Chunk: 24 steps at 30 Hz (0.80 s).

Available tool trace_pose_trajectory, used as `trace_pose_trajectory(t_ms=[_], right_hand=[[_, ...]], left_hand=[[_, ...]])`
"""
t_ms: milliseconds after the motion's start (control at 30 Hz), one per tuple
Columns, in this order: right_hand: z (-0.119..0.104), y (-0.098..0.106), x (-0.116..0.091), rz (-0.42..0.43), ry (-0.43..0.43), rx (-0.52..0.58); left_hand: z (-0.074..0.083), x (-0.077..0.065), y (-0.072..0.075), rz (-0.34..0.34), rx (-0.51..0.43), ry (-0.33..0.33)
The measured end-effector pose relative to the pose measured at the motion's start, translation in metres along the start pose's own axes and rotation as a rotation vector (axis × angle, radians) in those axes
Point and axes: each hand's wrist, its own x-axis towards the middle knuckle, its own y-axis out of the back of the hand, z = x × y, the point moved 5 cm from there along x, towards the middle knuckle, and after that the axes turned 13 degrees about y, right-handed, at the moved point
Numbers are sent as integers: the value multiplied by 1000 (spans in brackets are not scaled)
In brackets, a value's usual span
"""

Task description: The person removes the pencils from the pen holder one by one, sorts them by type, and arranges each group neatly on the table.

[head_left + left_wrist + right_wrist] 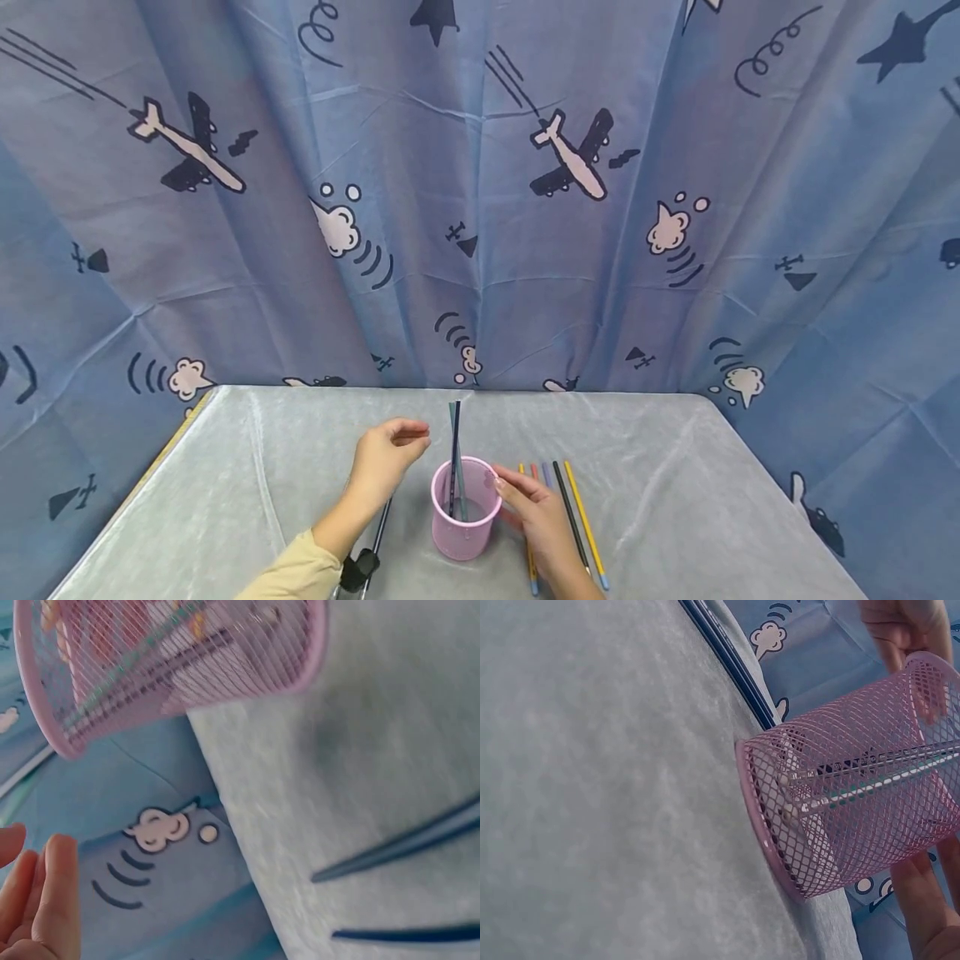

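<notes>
A pink mesh pen holder (462,542) stands upright on the table, with a dark pencil (455,450) and a teal pencil (461,479) leaning inside it. My right hand (543,521) grips the holder's right side near the rim; the right wrist view shows its fingers against the mesh (855,787). To the left of the holder, my left hand (384,458) is raised beside the pencil tops, apart from them. Its fingers are gently bent with nothing between them. In the left wrist view these fingers (56,892) are below the holder's rim (37,697).
Several pencils, among them a yellow one (587,525) and a black one (572,517), lie right of the holder, partly behind my right hand. Dark pencils (382,525) lie under my left forearm. A grey cloth (675,500) covers the table; a blue patterned curtain (480,208) hangs behind.
</notes>
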Motion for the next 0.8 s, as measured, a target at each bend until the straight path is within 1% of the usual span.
trace_pose_trajectory(t_ms=[233,333,533,667,800], right_hand=[[-2,1,0,5,-3,18],[-2,1,0,3,-4,19],[-1,1,0,0,-8,6],[-1,0,0,2,-8,6],[-1,0,0,-2,-3,16]], left_hand=[[9,-5,-13,8,-23,-30],[9,-6,-17,6,-40,-29],[10,-7,-26,-15,-113,-15],[13,-9,-30,-7,-140,-22],[14,-9,-34,11,-138,-26]])
